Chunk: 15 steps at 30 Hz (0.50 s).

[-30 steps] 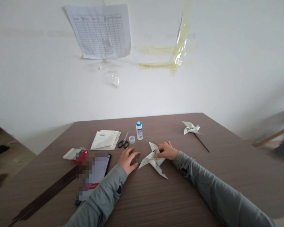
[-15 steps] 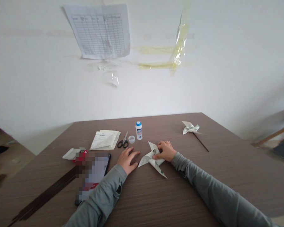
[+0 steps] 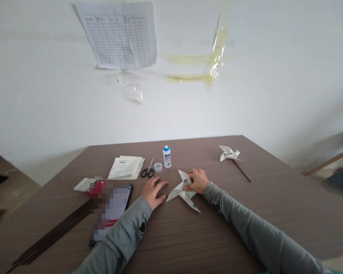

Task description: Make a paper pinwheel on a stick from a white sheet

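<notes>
A paper pinwheel [image 3: 175, 193] folded from printed paper lies on the table in front of me, its pointed blades spread out. My right hand [image 3: 198, 181] grips it from the right, thumb at its centre and fingers curled over a blade. What is under those fingers is hidden. Just left of the pinwheel, my left hand [image 3: 153, 193] rests on the tabletop with fingers apart, holding nothing. Beyond the hands stand a blue-capped glue bottle [image 3: 167, 158] and a small clear cap [image 3: 158, 167], with black-handled scissors [image 3: 148, 171] beside them.
A second pinwheel [image 3: 229, 154] on a dark stick lies at the back right. To the left are stacked papers [image 3: 124, 168], a red and white box [image 3: 96, 187], a phone [image 3: 114, 215] and a bundle of dark sticks [image 3: 50, 236]. A white wall [image 3: 171, 118] rises behind the table.
The camera view has shifted slightly. Both hands stay in nearly the same place, the right one still on the pinwheel.
</notes>
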{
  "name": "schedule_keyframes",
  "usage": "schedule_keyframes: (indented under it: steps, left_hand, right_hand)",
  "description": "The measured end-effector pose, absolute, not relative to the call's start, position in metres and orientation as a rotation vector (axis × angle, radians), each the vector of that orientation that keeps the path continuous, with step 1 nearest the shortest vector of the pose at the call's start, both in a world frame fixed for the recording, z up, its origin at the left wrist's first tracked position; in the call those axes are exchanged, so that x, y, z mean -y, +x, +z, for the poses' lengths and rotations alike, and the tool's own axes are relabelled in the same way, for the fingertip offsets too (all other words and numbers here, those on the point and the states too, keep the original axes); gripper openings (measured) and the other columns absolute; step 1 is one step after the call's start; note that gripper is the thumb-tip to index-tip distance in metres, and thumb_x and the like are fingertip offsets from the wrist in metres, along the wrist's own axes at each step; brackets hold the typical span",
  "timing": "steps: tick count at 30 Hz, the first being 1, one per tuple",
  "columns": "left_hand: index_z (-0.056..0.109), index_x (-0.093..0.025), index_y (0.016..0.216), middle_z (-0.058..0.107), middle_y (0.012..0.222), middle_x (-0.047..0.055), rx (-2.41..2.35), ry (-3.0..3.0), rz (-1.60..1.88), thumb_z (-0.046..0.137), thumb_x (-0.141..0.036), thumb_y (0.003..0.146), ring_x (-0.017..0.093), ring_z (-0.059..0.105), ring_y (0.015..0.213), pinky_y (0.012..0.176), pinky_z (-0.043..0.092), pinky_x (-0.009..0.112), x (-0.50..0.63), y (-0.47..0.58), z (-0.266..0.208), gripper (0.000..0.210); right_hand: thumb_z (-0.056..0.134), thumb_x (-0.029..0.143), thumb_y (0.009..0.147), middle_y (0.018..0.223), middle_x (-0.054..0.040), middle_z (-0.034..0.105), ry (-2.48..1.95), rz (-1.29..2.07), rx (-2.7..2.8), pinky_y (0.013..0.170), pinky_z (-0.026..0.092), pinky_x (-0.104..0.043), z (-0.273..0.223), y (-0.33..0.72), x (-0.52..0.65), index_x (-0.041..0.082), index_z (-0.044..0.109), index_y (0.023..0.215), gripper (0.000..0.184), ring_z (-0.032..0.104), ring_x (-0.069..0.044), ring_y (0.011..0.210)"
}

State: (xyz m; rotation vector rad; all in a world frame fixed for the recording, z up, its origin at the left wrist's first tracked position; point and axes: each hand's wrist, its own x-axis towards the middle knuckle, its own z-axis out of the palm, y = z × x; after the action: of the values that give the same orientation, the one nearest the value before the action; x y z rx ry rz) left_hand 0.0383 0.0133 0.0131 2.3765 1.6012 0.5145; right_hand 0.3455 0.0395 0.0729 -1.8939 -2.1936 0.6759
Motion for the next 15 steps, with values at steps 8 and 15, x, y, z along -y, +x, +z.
schedule_keyframes:
  steps: [8, 15]
  left_hand:
    - [0.094, -0.033, 0.16, 0.079, 0.186, 0.018, -1.537, 2.367, 0.627, 0.09, -0.029, 0.1, 0.052, 0.067, 0.18, 0.153, 0.052, 0.073, -0.012, 0.035, 0.011, 0.06]
    - [0.092, -0.03, 0.163, 0.077, 0.187, 0.019, -1.565, 2.372, 0.608, 0.089, -0.027, 0.099, 0.052, 0.066, 0.18, 0.154, 0.051, 0.07, -0.009, 0.036, 0.014, 0.064]
  right_hand:
    - [0.113, 0.049, 0.092, 0.16, -0.0109, 0.084, -1.865, 0.667, 2.189, 0.154, 0.035, -0.073, 0.066, 0.346, -0.044, 0.04, 0.104, 0.13, 0.04, 0.062, -0.05, 0.163]
    - [0.114, 0.055, 0.088, 0.154, -0.0113, 0.086, -1.809, 0.656, 2.194, 0.15, 0.039, -0.074, 0.059, 0.351, -0.047, 0.039, 0.104, 0.124, 0.04, 0.064, -0.049, 0.158]
